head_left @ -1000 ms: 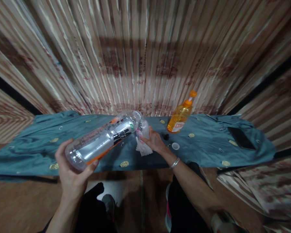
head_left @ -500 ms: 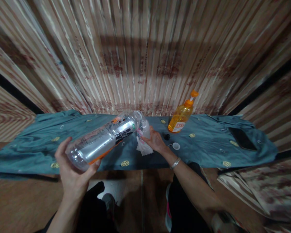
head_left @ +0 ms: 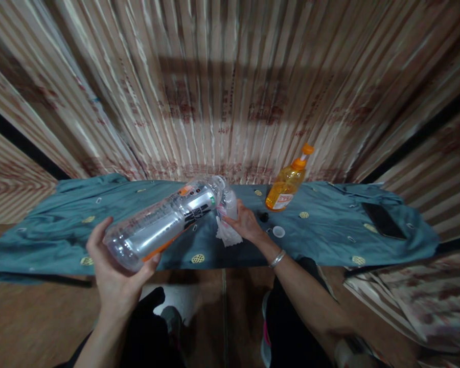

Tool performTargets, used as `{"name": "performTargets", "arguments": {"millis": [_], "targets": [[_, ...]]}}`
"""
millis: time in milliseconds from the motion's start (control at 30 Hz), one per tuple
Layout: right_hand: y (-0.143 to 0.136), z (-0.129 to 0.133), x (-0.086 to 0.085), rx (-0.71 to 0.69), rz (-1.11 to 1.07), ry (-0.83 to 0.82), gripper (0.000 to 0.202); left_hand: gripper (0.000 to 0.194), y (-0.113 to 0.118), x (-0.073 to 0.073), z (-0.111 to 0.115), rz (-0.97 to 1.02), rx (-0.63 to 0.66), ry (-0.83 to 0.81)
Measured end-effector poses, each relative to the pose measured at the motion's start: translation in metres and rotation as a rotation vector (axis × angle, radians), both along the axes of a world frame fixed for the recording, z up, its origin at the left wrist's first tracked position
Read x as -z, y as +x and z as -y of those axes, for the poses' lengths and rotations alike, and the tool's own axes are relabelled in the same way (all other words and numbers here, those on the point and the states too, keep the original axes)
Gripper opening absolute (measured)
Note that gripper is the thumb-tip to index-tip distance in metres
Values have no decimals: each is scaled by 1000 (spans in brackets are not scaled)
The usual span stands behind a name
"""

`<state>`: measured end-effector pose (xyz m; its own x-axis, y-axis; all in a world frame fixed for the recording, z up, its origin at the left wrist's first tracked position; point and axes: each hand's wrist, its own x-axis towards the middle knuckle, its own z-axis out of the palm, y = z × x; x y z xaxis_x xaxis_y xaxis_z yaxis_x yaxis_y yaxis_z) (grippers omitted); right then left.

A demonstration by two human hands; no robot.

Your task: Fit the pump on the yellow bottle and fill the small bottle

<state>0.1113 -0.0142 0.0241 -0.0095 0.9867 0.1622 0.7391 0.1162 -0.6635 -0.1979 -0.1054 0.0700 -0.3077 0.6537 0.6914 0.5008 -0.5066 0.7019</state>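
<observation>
My left hand grips the base of a large clear bottle with a silver and orange label. That bottle is tilted, its neck pointing up and to the right, its mouth at the top of a small clear bottle. Fingers of my right hand are wrapped round the small bottle, which stands on a crumpled white tissue. Whether liquid passes between the two mouths is too small to tell.
An orange pump bottle stands behind my right hand. Near it lie a small black object and a white cap. A black phone rests on the right of the teal cloth. Striped curtains hang behind.
</observation>
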Motion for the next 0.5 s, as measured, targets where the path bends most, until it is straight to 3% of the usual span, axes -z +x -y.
{"name": "performTargets", "arguments": {"millis": [500], "targets": [[0, 1, -3, -8, -1, -21, 51, 107, -1, 5, 1, 111, -22, -58]]}}
